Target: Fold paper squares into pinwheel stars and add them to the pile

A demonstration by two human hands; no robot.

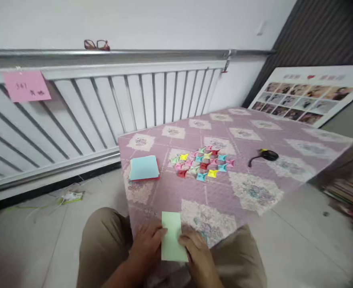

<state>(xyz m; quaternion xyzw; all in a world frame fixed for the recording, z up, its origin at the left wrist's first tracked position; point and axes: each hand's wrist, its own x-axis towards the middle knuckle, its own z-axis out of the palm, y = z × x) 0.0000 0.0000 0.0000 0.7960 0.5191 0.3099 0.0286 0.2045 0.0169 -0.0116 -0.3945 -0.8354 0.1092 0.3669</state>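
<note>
A pale green sheet of paper [173, 240], longer than it is wide, lies between my hands at the near edge of the table. My left hand [148, 242] grips its left edge with thumb and fingers. On the opposite edge, my right hand [194, 244] pinches the paper, its fingertips partly hidden. Beyond my hands is a cluster of small folded paper pieces [204, 166] in red, pink, yellow, blue and green. To their left sits a stack of coloured paper [144, 168], light blue on top and red beneath.
A patterned pink tablecloth [176, 196] covers the table. A dark object with a curved handle [268, 155] lies at right. Behind stands a white radiator [161, 96], with glasses [97, 45] on the pipe above and a pink note [27, 86]. A photo board [307, 96] leans at back right.
</note>
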